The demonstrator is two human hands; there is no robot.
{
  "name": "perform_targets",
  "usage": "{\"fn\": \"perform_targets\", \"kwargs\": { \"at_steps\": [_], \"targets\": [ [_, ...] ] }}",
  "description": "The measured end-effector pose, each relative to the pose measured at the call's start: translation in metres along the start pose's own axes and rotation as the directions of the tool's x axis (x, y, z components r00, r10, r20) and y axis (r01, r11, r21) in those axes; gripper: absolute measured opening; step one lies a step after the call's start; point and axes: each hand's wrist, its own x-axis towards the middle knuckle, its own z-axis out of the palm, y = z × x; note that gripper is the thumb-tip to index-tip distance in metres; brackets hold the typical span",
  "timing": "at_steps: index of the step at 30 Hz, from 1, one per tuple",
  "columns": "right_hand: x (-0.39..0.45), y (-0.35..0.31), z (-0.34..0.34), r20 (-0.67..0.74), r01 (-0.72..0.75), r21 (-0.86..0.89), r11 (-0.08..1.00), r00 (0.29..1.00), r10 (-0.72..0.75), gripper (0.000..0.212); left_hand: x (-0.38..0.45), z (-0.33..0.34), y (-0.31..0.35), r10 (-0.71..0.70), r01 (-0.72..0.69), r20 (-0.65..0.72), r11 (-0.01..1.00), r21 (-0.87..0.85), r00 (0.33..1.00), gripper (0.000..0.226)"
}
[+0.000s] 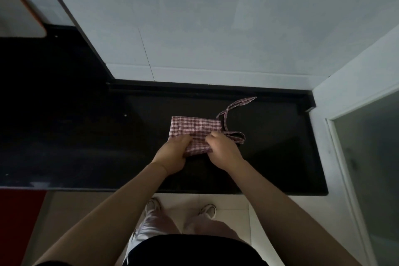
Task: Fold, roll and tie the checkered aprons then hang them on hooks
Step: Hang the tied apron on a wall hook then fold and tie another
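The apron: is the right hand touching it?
Touching. The head view shows the right hand pinching the near edge of the apron.

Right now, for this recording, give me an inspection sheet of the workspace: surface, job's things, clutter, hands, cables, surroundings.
Surface: black countertop, glossy, set in a tiled corner.
Job's things: one folded checkered apron lying on it, its straps trailing to the right; no hooks in view.
Clutter: nothing seen.
Hands: left hand and right hand both grip the apron's near edge.
Cables: nothing seen.
Surroundings: white tiled wall behind, frosted glass panel at right, red cabinet front lower left.
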Motion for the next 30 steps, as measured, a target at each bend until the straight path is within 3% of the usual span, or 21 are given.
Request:
{"fn": "perform_targets", "kwargs": {
  "at_steps": [2, 4, 7, 12, 15, 18, 19, 22, 24, 26, 27, 28, 30],
  "targets": [
    [0.005, 0.004, -0.012, 0.069, -0.084, 0.110, 0.990, 0.995, 0.077, 0.019, 0.003, -0.010, -0.005, -0.096, 0.069, -0.123, 0.976, -0.205, 0.988, 0.034],
    [0.010, 0.009, -0.023, 0.122, -0.193, 0.214, 0.958, 0.978, 0.169, 0.038, 0.008, -0.018, -0.013, -0.226, 0.160, -0.153, 0.921, -0.355, 0.962, 0.027],
    [0.017, 0.018, -0.032, 0.201, -0.347, 0.461, 0.817, 0.937, 0.284, 0.055, 0.013, -0.023, -0.023, -0.384, 0.315, -0.012, 0.773, -0.551, 0.923, 0.021],
    [0.026, 0.024, -0.029, 0.244, -0.456, 0.623, 0.636, 0.885, 0.396, 0.045, 0.023, -0.025, -0.024, -0.509, 0.401, 0.060, 0.594, -0.698, 0.859, 0.011],
    [0.032, 0.022, -0.021, 0.297, -0.546, 0.632, 0.550, 0.826, 0.478, 0.049, 0.030, -0.027, -0.019, -0.565, 0.484, 0.066, 0.635, -0.602, 0.823, 0.026],
    [0.035, 0.019, -0.015, 0.374, -0.600, 0.714, 0.361, 0.763, 0.527, 0.024, 0.037, -0.029, -0.011, -0.607, 0.563, 0.062, 0.687, -0.459, 0.792, 0.032],
    [0.036, 0.020, -0.011, 0.371, -0.596, 0.726, 0.343, 0.759, 0.535, 0.016, 0.039, -0.031, -0.009, -0.626, 0.582, 0.057, 0.685, -0.438, 0.778, 0.034],
    [0.038, 0.023, 0.000, 0.320, -0.611, 0.674, 0.415, 0.748, 0.581, 0.022, 0.043, -0.035, -0.004, -0.679, 0.623, 0.035, 0.650, -0.434, 0.733, 0.043],
    [0.039, 0.023, 0.001, 0.282, -0.633, 0.625, 0.457, 0.729, 0.624, 0.034, 0.046, -0.041, 0.001, -0.667, 0.625, -0.016, 0.705, -0.335, 0.745, 0.051],
    [0.039, 0.022, 0.000, 0.239, -0.641, 0.593, 0.488, 0.718, 0.653, 0.047, 0.054, -0.047, 0.004, -0.515, 0.514, -0.111, 0.857, -0.037, 0.850, 0.060],
    [0.040, 0.022, -0.002, 0.235, -0.644, 0.583, 0.495, 0.717, 0.656, 0.051, 0.061, -0.051, 0.007, -0.378, 0.388, -0.102, 0.915, 0.107, 0.920, 0.064],
    [0.041, 0.021, -0.004, 0.238, -0.646, 0.578, 0.498, 0.718, 0.654, 0.054, 0.068, -0.054, 0.012, -0.249, 0.249, -0.022, 0.951, 0.182, 0.968, 0.067],
    [0.042, 0.021, -0.005, 0.242, -0.648, 0.576, 0.498, 0.718, 0.653, 0.057, 0.083, -0.056, 0.023, -0.150, 0.116, 0.254, 0.983, 0.144, 0.956, 0.071]
  ]
}}
